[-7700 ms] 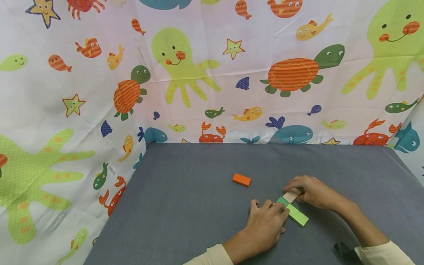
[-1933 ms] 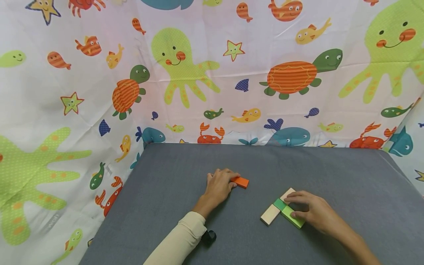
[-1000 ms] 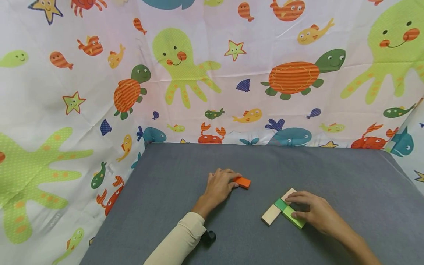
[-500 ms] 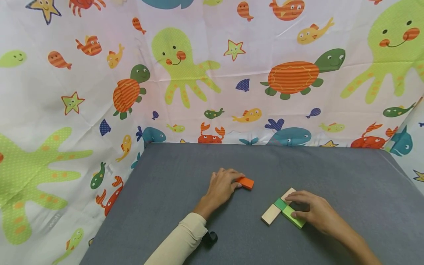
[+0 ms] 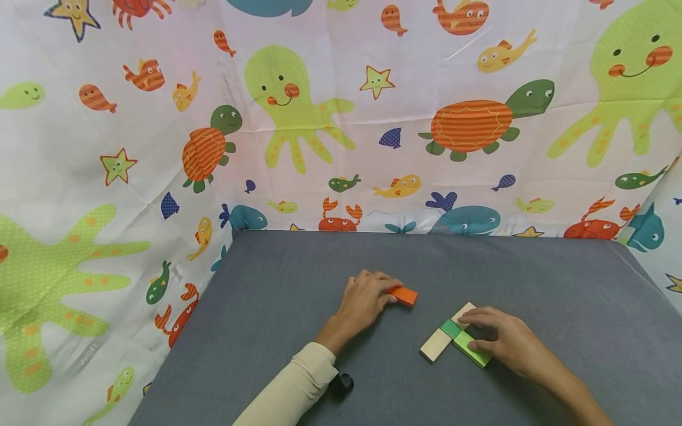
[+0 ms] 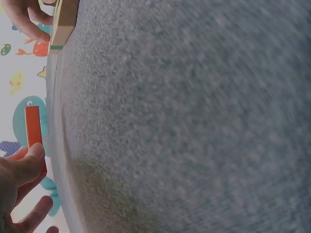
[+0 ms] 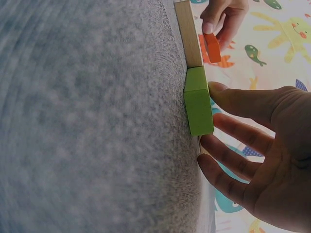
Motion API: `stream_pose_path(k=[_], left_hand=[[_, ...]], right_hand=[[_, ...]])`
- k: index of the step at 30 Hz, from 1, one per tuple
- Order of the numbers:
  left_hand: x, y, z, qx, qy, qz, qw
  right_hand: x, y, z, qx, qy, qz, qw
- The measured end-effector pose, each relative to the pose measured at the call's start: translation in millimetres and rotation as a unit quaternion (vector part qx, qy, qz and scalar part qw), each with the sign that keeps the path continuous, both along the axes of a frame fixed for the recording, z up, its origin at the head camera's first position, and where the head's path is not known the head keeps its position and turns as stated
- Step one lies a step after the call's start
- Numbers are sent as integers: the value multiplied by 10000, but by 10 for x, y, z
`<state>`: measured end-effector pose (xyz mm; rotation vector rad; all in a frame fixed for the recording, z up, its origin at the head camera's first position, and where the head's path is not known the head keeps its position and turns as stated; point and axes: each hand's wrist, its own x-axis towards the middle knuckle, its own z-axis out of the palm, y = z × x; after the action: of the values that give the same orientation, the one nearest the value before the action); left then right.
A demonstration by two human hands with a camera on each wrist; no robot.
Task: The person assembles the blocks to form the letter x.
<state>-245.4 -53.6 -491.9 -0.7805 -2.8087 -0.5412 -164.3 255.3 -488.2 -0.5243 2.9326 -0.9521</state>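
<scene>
My left hand [image 5: 364,302] pinches an orange wooden block [image 5: 403,296] between thumb and fingers; in the left wrist view the block [image 6: 33,125] shows above the table's edge. To its right, several blocks lie joined flat: a dark green one [image 5: 450,328] in the middle, plain wooden blocks at the far end [image 5: 462,311] and near end [image 5: 435,344], and a light green one [image 5: 473,349] at the near right. My right hand [image 5: 506,340] rests there with relaxed fingers, thumb at the light green block and fingertips at the far wooden one, which they partly hide.
The blocks lie on a grey cloth-covered table [image 5: 298,266]. Behind and to the left hangs a white curtain [image 5: 319,29] printed with sea animals. A black strap end [image 5: 342,384] hangs by my left cuff.
My left hand has left the joined blocks and taken hold of the orange block, which has moved right and slightly nearer. The near wooden block is now uncovered. My right hand stays still lately.
</scene>
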Motion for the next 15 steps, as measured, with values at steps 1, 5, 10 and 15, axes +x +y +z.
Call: stream_pose_path(k=[1, 5, 10, 15], left_hand=[[4, 7, 4, 3, -10, -12, 10000], [19, 38, 21, 18, -54, -57, 10000], [34, 71, 30, -15, -65, -119, 9999], [45, 92, 22, -68, -58, -219, 9997]], right_hand=[[3, -1, -2, 10, 24, 6, 10000], [10, -3, -9, 86, 136, 20, 9999], [6, 3, -12, 54, 107, 36, 9999], [4, 0, -5, -2, 19, 25, 10000]])
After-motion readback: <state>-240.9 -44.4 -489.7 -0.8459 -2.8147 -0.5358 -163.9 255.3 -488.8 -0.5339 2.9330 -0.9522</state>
